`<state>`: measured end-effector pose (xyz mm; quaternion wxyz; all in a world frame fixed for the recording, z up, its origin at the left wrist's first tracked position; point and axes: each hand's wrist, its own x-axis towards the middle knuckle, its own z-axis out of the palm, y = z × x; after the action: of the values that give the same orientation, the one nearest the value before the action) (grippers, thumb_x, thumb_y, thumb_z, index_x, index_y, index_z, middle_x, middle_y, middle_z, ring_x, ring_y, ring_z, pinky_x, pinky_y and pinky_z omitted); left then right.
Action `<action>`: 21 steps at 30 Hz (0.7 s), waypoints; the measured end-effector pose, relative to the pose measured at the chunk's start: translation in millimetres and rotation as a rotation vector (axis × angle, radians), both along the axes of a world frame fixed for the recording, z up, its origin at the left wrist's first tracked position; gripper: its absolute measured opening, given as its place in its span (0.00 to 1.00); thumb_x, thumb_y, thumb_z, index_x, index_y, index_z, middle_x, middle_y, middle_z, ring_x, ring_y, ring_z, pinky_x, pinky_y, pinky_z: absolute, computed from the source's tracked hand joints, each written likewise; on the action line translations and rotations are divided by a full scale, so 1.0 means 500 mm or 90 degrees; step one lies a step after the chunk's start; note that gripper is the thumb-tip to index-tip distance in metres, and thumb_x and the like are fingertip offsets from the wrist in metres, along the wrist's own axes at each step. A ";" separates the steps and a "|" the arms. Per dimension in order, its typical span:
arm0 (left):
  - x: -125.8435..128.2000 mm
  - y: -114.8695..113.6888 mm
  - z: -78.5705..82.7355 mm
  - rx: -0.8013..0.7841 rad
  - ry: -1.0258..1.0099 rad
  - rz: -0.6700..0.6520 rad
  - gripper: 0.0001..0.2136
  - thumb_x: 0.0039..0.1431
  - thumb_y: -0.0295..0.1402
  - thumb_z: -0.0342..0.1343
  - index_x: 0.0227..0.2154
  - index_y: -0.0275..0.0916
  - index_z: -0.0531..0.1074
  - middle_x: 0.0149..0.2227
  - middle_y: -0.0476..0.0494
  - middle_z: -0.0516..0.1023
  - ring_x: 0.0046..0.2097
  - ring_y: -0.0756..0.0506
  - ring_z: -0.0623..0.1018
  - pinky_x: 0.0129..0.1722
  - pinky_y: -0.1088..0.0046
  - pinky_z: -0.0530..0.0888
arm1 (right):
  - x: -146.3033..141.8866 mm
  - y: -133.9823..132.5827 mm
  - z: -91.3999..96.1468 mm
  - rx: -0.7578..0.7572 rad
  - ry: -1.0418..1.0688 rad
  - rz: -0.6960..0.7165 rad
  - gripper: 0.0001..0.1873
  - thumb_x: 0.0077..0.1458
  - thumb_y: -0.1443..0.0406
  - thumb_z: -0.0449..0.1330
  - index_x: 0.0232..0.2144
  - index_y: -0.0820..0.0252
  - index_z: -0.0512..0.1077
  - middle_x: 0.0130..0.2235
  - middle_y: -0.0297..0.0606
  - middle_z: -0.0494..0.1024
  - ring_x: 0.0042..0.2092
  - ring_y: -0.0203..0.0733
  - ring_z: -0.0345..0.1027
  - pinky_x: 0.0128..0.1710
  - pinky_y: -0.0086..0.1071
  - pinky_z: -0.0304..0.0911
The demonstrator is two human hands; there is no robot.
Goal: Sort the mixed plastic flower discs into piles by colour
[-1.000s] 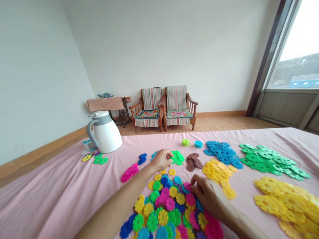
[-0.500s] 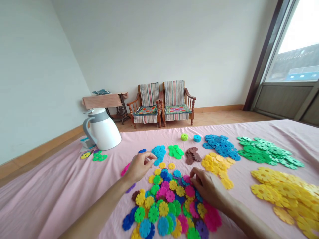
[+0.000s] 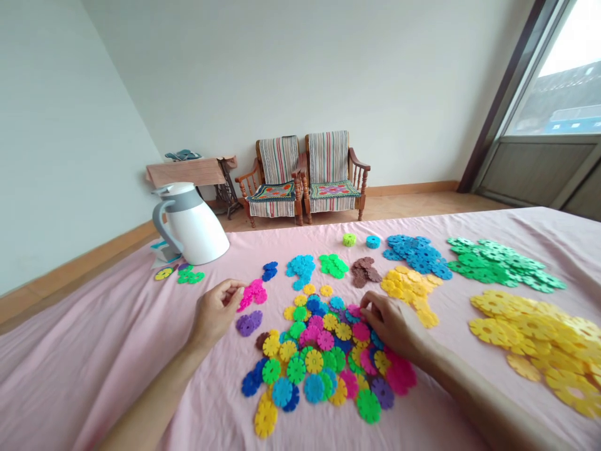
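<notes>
A mixed heap of coloured plastic flower discs [image 3: 314, 363] lies on the pink cloth [image 3: 117, 338] in front of me. My left hand [image 3: 216, 311] hovers at the heap's left with fingers curled, its tips against a small pink pile [image 3: 253, 292]; what they hold is hidden. A small purple pile [image 3: 248, 322] lies just right of that hand. My right hand [image 3: 393, 327] rests on the heap's far right, fingers pinched on a pink disc [image 3: 355, 311].
Sorted piles lie beyond: dark blue [image 3: 269, 270], cyan [image 3: 300, 268], light green [image 3: 333, 265], brown [image 3: 365, 270], yellow [image 3: 410, 288], blue [image 3: 416, 254], a wide green spread [image 3: 502, 269], a large yellow spread [image 3: 539, 338]. A white jug [image 3: 192, 225] stands far left; two chairs [image 3: 305, 175] by the wall.
My left hand has drawn back from the light green pile, leftward and nearer, to the pink pile. My right hand stays on the heap's far edge. The view has tilted down.
</notes>
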<state>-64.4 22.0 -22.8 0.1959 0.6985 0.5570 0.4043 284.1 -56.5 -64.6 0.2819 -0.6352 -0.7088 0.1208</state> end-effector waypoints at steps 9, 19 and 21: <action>-0.008 0.025 -0.060 0.012 0.009 0.053 0.13 0.51 0.40 0.51 0.31 0.36 0.73 0.27 0.46 0.78 0.27 0.48 0.75 0.26 0.78 0.70 | 0.000 -0.007 0.024 0.073 0.021 -0.022 0.11 0.55 0.62 0.51 0.25 0.58 0.68 0.19 0.28 0.65 0.21 0.33 0.57 0.23 0.28 0.51; -0.007 0.019 -0.056 0.031 -0.012 0.056 0.11 0.52 0.39 0.51 0.30 0.36 0.73 0.24 0.48 0.76 0.26 0.49 0.74 0.26 0.78 0.69 | -0.006 0.011 0.002 0.036 0.023 0.065 0.13 0.55 0.58 0.55 0.39 0.55 0.74 0.36 0.38 0.72 0.38 0.43 0.67 0.39 0.36 0.63; -0.003 0.014 -0.056 0.050 0.000 0.043 0.11 0.54 0.38 0.50 0.30 0.37 0.73 0.25 0.48 0.77 0.26 0.49 0.74 0.27 0.78 0.69 | -0.010 0.012 0.002 0.024 0.029 0.063 0.11 0.53 0.58 0.55 0.35 0.56 0.73 0.35 0.38 0.71 0.38 0.42 0.67 0.39 0.36 0.63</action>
<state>-66.0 28.9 -50.6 0.1547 0.6862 0.5642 0.4322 279.1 -50.5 -63.6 0.3039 -0.5907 -0.7351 0.1356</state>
